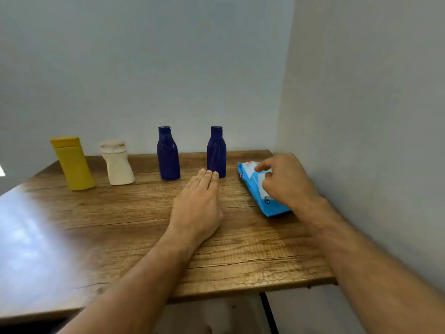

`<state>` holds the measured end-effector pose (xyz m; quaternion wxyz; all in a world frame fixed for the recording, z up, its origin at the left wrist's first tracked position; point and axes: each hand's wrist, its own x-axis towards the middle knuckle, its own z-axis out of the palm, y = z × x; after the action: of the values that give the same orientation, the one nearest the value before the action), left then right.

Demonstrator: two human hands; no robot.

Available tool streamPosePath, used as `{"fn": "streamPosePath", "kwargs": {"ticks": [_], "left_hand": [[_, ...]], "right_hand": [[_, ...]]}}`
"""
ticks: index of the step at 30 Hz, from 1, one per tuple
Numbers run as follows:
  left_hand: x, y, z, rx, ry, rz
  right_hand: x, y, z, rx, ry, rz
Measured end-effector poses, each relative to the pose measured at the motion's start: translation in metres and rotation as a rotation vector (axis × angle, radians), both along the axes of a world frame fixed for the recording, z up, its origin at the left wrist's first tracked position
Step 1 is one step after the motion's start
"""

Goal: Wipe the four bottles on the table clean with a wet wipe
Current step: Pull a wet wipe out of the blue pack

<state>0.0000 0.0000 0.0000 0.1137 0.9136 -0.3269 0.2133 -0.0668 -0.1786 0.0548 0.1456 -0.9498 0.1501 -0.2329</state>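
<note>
Wooden desk [240, 249]: four bottles stand upright along its back edge. Blue wipe pack [255, 186] lies near the right edge, long axis front-to-back. Right hand [286, 182] pinches its flap; left hand [197, 203] rests flat, fingers straight.

Four upright bottles [168, 154], blue wipe pack [255, 189]

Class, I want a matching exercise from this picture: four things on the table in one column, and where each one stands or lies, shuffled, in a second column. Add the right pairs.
Things
1. yellow bottle
2. cream bottle
3. wet wipe pack
4. left hand

Places
A. under the right hand, by the right wall
B. far left of the row
C. flat on the table, fingertips near a blue bottle
D. second from left

Pairs: 1-B, 2-D, 3-A, 4-C
</note>
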Motion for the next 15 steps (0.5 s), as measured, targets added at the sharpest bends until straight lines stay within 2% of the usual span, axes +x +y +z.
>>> {"fn": "streamPosePath", "kwargs": {"ticks": [5, 15], "left_hand": [[0.006, -0.004, -0.002, -0.029, 0.009, -0.009], [0.02, -0.018, -0.006, -0.094, 0.008, -0.008]], "right_hand": [[-0.009, -0.011, 0.003, -0.053, 0.169, 0.002], [0.003, -0.009, -0.012, -0.097, 0.303, -0.06]]}}
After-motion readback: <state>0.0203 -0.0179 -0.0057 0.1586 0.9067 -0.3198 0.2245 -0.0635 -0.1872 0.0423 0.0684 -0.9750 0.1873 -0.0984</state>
